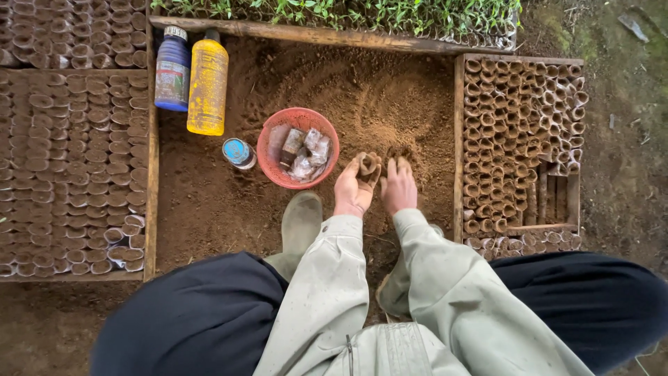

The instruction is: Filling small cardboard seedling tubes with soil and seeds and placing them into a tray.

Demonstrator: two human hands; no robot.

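My left hand (353, 189) holds a small rolled leaf pot (367, 164) over the pile of loose brown soil (376, 97). Right beside it, my right hand (398, 186) reaches into the soil with its fingertips pressed into the dirt, next to the pot. Whether it holds any soil is hidden. Both sleeves are pale grey-green, and I squat with my rubber boots (300, 223) on the ground.
A red basket (298, 147) with small packets, a blue tin (239, 152), a yellow bottle (207, 87) and a blue bottle (172, 69) stand left of the soil. Wooden frames of rolled pots lie left (69, 167) and right (518, 139). Green seedlings (348, 12) grow behind.
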